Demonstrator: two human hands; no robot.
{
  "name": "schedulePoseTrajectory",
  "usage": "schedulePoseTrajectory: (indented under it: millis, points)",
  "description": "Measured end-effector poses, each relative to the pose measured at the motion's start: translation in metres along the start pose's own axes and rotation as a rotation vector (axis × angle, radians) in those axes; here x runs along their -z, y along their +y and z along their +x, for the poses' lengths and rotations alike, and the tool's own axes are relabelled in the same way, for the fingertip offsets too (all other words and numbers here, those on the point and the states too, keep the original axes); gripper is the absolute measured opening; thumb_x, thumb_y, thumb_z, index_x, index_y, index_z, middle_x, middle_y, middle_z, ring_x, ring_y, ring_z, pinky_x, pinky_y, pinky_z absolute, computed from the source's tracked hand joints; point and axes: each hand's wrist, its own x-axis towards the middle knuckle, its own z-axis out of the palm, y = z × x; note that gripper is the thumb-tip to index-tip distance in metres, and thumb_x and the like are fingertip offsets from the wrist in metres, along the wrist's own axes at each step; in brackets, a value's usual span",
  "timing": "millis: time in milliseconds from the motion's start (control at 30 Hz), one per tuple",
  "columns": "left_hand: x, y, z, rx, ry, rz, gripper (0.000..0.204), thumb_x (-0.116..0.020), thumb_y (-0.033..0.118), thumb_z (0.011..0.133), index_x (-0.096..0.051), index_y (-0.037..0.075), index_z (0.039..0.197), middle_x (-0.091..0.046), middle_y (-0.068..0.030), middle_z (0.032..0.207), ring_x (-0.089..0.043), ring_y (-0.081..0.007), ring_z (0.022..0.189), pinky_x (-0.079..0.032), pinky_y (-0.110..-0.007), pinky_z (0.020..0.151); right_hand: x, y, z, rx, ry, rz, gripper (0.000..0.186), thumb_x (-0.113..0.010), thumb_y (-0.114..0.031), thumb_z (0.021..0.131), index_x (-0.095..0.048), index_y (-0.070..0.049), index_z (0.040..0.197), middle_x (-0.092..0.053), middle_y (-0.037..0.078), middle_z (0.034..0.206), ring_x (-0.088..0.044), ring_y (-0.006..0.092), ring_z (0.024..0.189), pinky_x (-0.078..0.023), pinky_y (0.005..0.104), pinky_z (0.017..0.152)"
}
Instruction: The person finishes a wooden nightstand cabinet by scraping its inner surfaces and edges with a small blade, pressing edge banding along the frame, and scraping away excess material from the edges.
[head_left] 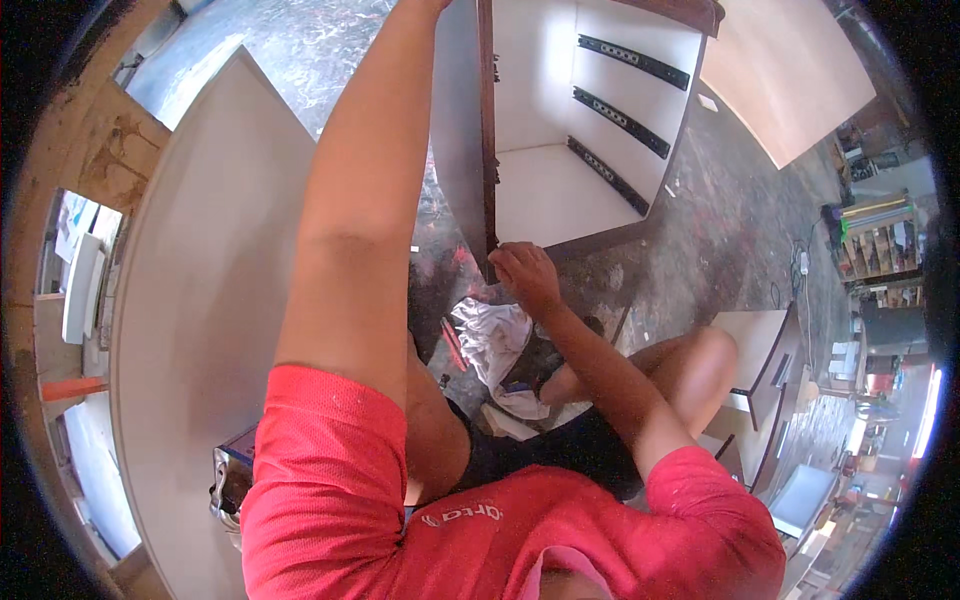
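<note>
The cabinet (545,190) stands on the floor (690,230) in front of the person, its open side toward them, with a pale interior, brown edges and a grey outer side on the left. Three black runners (621,122) are fixed, roughly parallel, along the inner wall on the right. The right hand (527,276) is at the cabinet's near lower corner, fingers bent and close together against the brown edge; whether they pinch it or only rest there cannot be told. The left arm (355,220) stretches up along the cabinet's left side, and its hand lies beyond the top of the view, so that grip cannot be told either. Just below the right hand, a crumpled white cloth (490,335) lies on the floor, with a thin red object (453,345) beside it. The person sits with bent legs, in a red shirt (560,520) and black shorts (550,450). A large pale board (205,300) rises at the left, and another board (790,70) lies beyond the cabinet at the upper right. Farther right is a cluttered shelf (880,245).
</note>
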Motion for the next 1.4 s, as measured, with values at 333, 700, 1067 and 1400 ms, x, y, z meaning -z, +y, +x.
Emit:
schedulePoseTrajectory:
  millis: [333, 700, 1067, 1400]
  points:
    - [0.0, 0.008, -0.007, 0.045, 0.0, -0.003, 0.039, -0.05, 0.038, 0.106, -0.065, 0.01, 0.083, -0.056, 0.0026, 0.069, -0.053, -0.0087, 0.061, -0.041, -0.026, 0.055, -0.004, -0.009, -0.019, 0.112, -0.009, -0.052, 0.031, -0.074, -0.037, 0.082, -0.065, -0.015, 0.102, -0.062, 0.009, 0.105, -0.059, 0.033, 0.104, -0.046, 0.0492, 0.095]
    - [-0.001, -0.005, 0.006, -0.015, 0.001, 0.006, 0.039, -0.052, 0.037, 0.107, -0.067, 0.008, 0.085, -0.059, 0.0028, 0.072, -0.054, -0.0078, 0.065, -0.042, -0.025, 0.06, -0.006, -0.011, -0.024, 0.07, -0.076, -0.133, 0.024, -0.08, -0.027, 0.073, -0.071, -0.014, 0.09, -0.061, 0.011, 0.104, -0.053, 0.0342, 0.114, -0.043, 0.0504, 0.103]
    - [0.004, 0.002, -0.014, -0.068, 0.044, 0.139, 0.046, -0.051, 0.038, 0.106, -0.069, 0.001, 0.085, -0.066, -0.0035, 0.081, -0.059, -0.0149, 0.081, -0.046, -0.03, 0.079, -0.015, -0.02, -0.043, 0.487, -0.519, -0.318, 0.061, -0.071, -0.029, 0.076, -0.062, -0.006, 0.132, -0.061, 0.014, 0.131, -0.049, 0.0293, 0.134, -0.02, 0.0537, 0.125]
    - [-0.011, 0.014, -0.019, -0.026, 0.024, -0.009, 0.039, -0.052, 0.029, 0.107, -0.064, 0.004, 0.079, -0.056, 0.0019, 0.07, -0.051, -0.0085, 0.067, -0.041, -0.028, 0.062, 0.047, -0.025, 0.044, 0.674, -0.42, -0.405, 0.03, -0.062, -0.028, 0.088, -0.066, -0.01, 0.112, -0.065, 0.008, 0.096, -0.059, 0.0253, 0.121, -0.018, 0.0591, 0.127]
